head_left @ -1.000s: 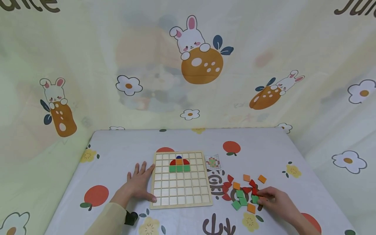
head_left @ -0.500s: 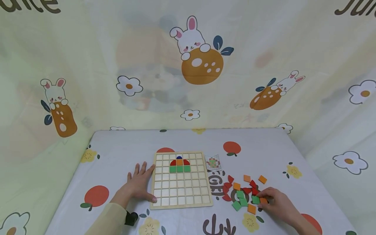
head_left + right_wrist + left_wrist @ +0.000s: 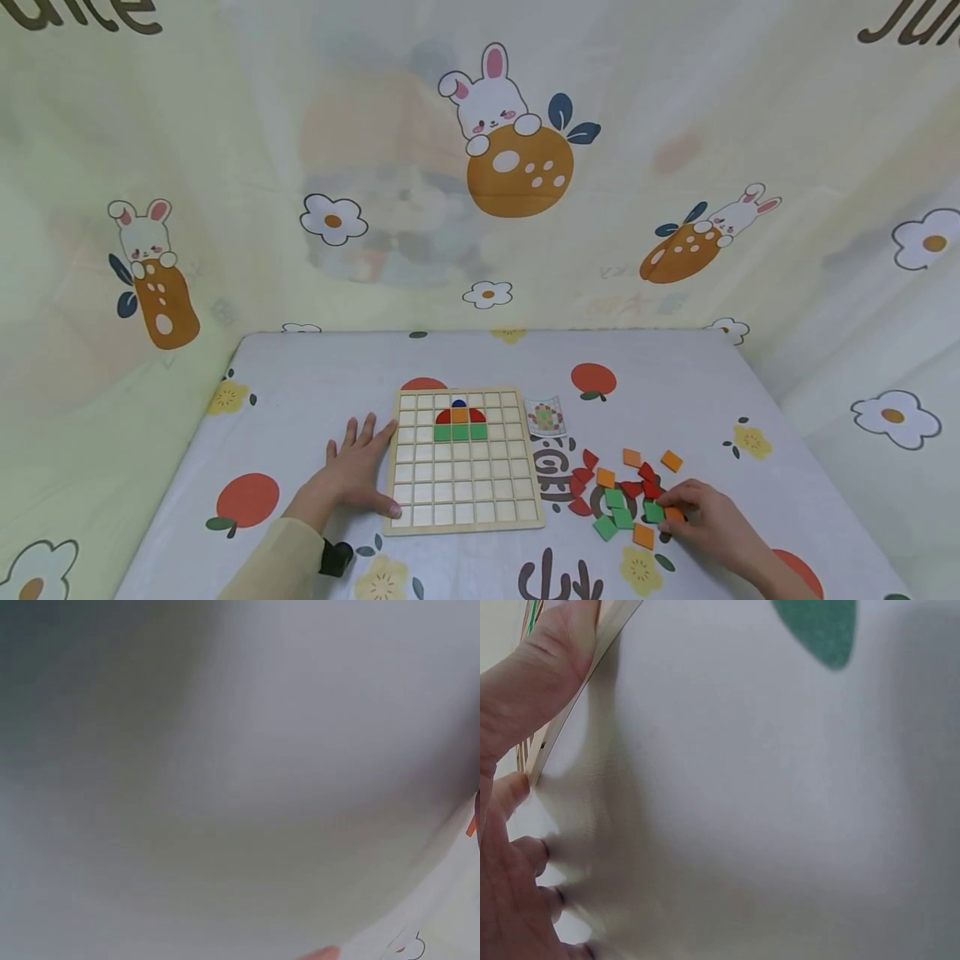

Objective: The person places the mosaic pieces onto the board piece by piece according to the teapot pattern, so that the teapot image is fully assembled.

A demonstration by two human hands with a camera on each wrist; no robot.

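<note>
In the head view, a square wooden grid board (image 3: 465,528) lies on the table. A small blue piece (image 3: 459,403), red rounded pieces (image 3: 477,415) around an orange square, and a row of green squares (image 3: 460,432) sit in its upper cells. My left hand (image 3: 352,473) is spread at the board's left side, thumb on its lower left corner and fingertips at the edge. At the loose pile, my right hand (image 3: 708,521) pinches an orange square tile (image 3: 673,514) between thumb and index finger, beside a green tile (image 3: 654,511). The right wrist view shows mostly tablecloth.
Loose red pieces (image 3: 579,507), green squares (image 3: 604,527) and orange squares (image 3: 642,535) lie scattered right of the board. A small pattern card (image 3: 545,417) is at the board's upper right. A printed curtain (image 3: 390,308) stands behind the table.
My right hand's fingers have shifted slightly at the orange tile, which shows more clearly between them. The left hand and board stay put; the head view has moved a little.
</note>
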